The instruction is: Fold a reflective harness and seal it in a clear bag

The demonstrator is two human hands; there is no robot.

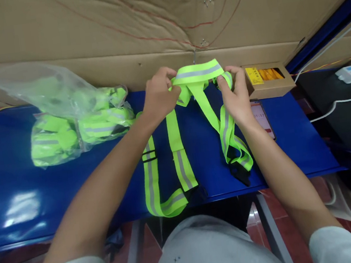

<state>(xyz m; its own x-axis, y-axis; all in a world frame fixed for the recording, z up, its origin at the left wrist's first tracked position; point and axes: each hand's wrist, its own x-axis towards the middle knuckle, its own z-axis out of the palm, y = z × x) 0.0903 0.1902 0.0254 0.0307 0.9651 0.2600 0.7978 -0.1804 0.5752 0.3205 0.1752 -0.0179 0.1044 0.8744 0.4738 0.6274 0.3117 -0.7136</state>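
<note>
Counter [56, 181], blue. Straps [205, 107], one set, lime with grey stripe: lower ends lie looped toward the near edge; upper band is raised off the surface. Buckle [241, 173], black, on the right-hand length. Phone [261, 118], beside the right forearm. Left hand [160, 90], pinching the band's left end. Right hand [235, 93], gripping its right end. Bags [55, 138], clear, lime straps inside, at left. Box [270, 90], brown, yellow label, behind the phone. Cardboard [83, 23], upright at back.
</note>
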